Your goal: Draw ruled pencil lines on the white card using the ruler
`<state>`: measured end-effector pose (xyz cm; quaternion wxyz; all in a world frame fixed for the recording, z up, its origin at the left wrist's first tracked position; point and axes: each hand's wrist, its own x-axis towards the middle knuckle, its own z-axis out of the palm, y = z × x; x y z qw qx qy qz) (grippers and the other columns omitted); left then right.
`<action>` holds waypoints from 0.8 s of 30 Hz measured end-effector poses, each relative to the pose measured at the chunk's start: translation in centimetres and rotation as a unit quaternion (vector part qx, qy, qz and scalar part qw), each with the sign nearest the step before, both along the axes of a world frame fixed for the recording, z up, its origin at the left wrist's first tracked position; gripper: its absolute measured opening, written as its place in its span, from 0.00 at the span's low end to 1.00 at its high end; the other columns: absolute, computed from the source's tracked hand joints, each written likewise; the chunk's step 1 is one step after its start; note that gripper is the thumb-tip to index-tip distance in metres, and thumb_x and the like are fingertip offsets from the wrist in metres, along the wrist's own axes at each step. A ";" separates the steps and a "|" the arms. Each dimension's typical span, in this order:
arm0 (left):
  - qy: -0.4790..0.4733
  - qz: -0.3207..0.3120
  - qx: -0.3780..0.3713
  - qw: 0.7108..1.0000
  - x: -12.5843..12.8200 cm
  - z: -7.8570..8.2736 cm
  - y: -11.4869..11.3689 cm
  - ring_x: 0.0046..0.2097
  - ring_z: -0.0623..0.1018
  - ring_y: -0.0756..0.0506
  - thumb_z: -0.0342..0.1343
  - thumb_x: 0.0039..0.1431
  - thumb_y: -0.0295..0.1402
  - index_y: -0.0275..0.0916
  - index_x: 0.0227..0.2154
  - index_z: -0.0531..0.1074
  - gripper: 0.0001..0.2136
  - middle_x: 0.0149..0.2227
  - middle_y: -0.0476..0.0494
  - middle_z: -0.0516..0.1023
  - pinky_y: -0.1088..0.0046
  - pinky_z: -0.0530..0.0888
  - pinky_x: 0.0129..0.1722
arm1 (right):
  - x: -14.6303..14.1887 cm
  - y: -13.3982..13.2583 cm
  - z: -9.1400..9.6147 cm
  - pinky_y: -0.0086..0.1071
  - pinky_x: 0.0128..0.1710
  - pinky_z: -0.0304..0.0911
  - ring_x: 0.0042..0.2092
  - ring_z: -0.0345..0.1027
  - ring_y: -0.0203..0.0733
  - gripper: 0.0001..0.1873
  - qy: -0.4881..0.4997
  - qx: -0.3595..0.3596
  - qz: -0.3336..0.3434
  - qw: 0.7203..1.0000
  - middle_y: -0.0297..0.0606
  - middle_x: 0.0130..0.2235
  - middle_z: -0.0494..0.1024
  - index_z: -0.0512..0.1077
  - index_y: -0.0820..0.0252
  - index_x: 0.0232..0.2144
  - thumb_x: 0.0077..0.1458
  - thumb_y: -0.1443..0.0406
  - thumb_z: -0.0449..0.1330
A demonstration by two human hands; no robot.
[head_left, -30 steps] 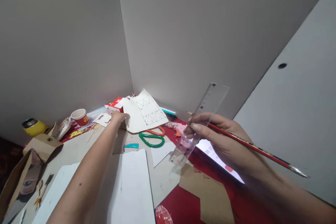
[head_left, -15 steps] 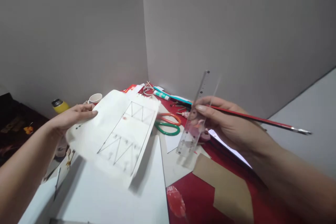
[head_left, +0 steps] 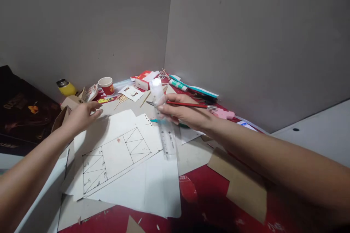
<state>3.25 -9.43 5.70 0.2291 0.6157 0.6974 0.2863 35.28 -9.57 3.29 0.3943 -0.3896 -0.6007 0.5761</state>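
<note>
You are gripping a clear ruler (head_left: 168, 138) and a red pencil (head_left: 191, 105) in the fingers of your right hand (head_left: 188, 112), near the drawing sheet's (head_left: 116, 156) right edge. Your left hand (head_left: 83, 115) is hovering near the sheet's upper left, fingers loosely open. The sheet is lying on white paper (head_left: 164, 189); a paper cup (head_left: 106, 88) is standing beyond.

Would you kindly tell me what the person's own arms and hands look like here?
The left hand and right hand show no gloves. The left forearm and right forearm are bare as far as they show, with no sleeves, watch or bracelet in sight. Some fingers are hidden or blurred, so rings cannot be ruled out.
</note>
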 end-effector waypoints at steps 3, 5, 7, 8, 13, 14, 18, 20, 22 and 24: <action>-0.035 -0.035 0.009 0.999 3.0 -0.8 -2.3 0.45 0.78 0.37 0.65 0.45 0.39 0.42 0.30 0.79 0.09 0.38 0.42 0.82 0.69 0.74 0.42 | -1.8 1.0 -1.3 0.25 0.15 0.47 0.18 0.53 0.27 0.11 -0.017 -0.019 0.029 0.999 0.33 0.24 0.76 0.69 0.59 0.28 0.51 0.60 0.67; -0.089 -0.072 -0.021 0.993 5.2 -1.3 -3.9 0.38 0.79 0.40 0.64 0.48 0.42 0.41 0.35 0.79 0.13 0.37 0.43 0.82 0.68 0.75 0.39 | -2.7 1.6 -2.1 0.24 0.15 0.46 0.17 0.52 0.26 0.13 -0.029 -0.028 0.046 0.998 0.31 0.22 0.75 0.69 0.59 0.27 0.48 0.59 0.69; -0.157 -0.097 -0.059 0.981 7.0 -1.7 -4.8 0.31 0.79 0.43 0.64 0.51 0.46 0.41 0.43 0.75 0.20 0.31 0.45 0.81 0.68 0.76 0.32 | -3.4 2.1 -2.6 0.24 0.15 0.47 0.17 0.53 0.26 0.15 -0.039 -0.035 0.060 0.997 0.28 0.20 0.74 0.69 0.59 0.26 0.45 0.59 0.71; -0.189 -0.099 -0.073 0.974 7.7 -1.9 -4.9 0.29 0.79 0.44 0.64 0.51 0.46 0.40 0.46 0.73 0.22 0.30 0.46 0.80 0.69 0.76 0.30 | -3.7 2.2 -2.8 0.24 0.14 0.47 0.16 0.53 0.27 0.16 -0.043 -0.037 0.068 0.996 0.27 0.19 0.72 0.69 0.59 0.26 0.44 0.58 0.72; -0.315 -0.054 -0.109 0.941 8.7 -3.0 -2.2 0.26 0.78 0.49 0.66 0.53 0.42 0.39 0.44 0.68 0.20 0.34 0.44 0.80 0.74 0.75 0.23 | -4.3 2.6 -3.6 0.25 0.15 0.53 0.16 0.57 0.29 0.15 -0.058 -0.015 0.100 0.993 0.25 0.19 0.71 0.70 0.58 0.28 0.47 0.57 0.70; -0.334 -0.050 -0.118 0.934 8.6 -3.3 -1.5 0.25 0.77 0.50 0.66 0.53 0.40 0.38 0.42 0.68 0.18 0.34 0.43 0.80 0.75 0.74 0.23 | -4.3 2.6 -3.7 0.25 0.15 0.54 0.16 0.57 0.29 0.14 -0.065 -0.010 0.106 0.992 0.25 0.19 0.70 0.71 0.58 0.29 0.48 0.57 0.70; -0.392 -0.061 -0.155 0.905 8.0 -4.2 1.1 0.20 0.72 0.54 0.67 0.52 0.32 0.36 0.32 0.70 0.11 0.28 0.46 0.78 0.80 0.71 0.18 | -4.1 2.4 -4.3 0.25 0.15 0.53 0.17 0.57 0.28 0.14 -0.076 -0.003 0.114 0.991 0.25 0.20 0.70 0.71 0.58 0.31 0.49 0.57 0.69; -0.412 -0.071 -0.162 0.894 7.7 -4.6 1.9 0.20 0.72 0.55 0.66 0.53 0.28 0.35 0.29 0.71 0.08 0.25 0.48 0.77 0.82 0.70 0.18 | -4.1 2.4 -4.6 0.24 0.15 0.52 0.17 0.57 0.28 0.14 -0.070 0.002 0.110 0.991 0.25 0.20 0.70 0.71 0.59 0.32 0.50 0.57 0.69; -0.426 -0.080 -0.169 0.885 7.3 -5.0 2.5 0.20 0.72 0.54 0.65 0.53 0.25 0.35 0.27 0.70 0.07 0.23 0.48 0.76 0.82 0.71 0.19 | -4.1 2.5 -4.8 0.24 0.15 0.53 0.17 0.57 0.28 0.15 -0.057 0.003 0.110 0.992 0.25 0.20 0.70 0.72 0.60 0.34 0.51 0.57 0.69; -0.437 -0.085 -0.175 0.878 6.9 -5.3 2.8 0.21 0.74 0.53 0.64 0.54 0.23 0.35 0.26 0.70 0.08 0.23 0.47 0.77 0.81 0.73 0.20 | -4.0 2.5 -4.9 0.24 0.16 0.55 0.17 0.59 0.28 0.16 -0.046 -0.009 0.107 0.993 0.25 0.20 0.71 0.72 0.60 0.37 0.51 0.57 0.69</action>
